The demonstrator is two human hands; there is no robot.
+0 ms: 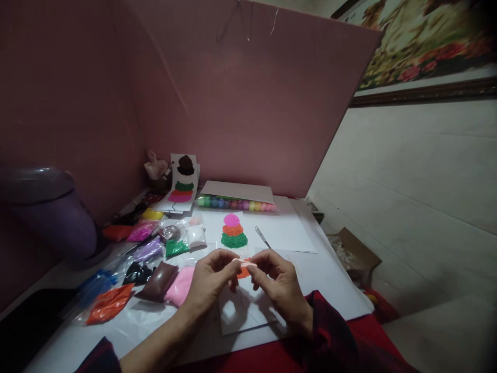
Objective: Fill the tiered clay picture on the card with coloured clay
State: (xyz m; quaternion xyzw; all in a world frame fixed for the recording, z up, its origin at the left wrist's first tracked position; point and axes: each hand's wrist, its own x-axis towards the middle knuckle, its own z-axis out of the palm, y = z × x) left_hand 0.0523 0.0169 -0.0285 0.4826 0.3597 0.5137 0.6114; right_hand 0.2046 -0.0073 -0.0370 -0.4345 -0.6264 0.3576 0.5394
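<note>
Thin pale strip (pixel 245 263) is held between both hands, above a white card (pixel 233 317) at the near side of the bench (pixel 334 292). One end is pinched by the left hand (pixel 216 274), thumb against fingers; the other by the right hand (pixel 281 280), same pinch. An orange patch (pixel 244 272) is seen behind and just below it, partly hidden by the fingers

Handling, judged by look only: very light, soft, putty-like, probably modelling clay. Easily stretched, dented or torn if tugged; some tack on skin is to be expected rather than slip. Best held at the two ends with light fingertip pressure, the middle left unsqueezed so that it isn't thinned out

Nearby: pink packet (pixel 180 286) just beside the left wrist; slim metal tool (pixel 262 237) lying beyond the right hand, touched by neither
</note>
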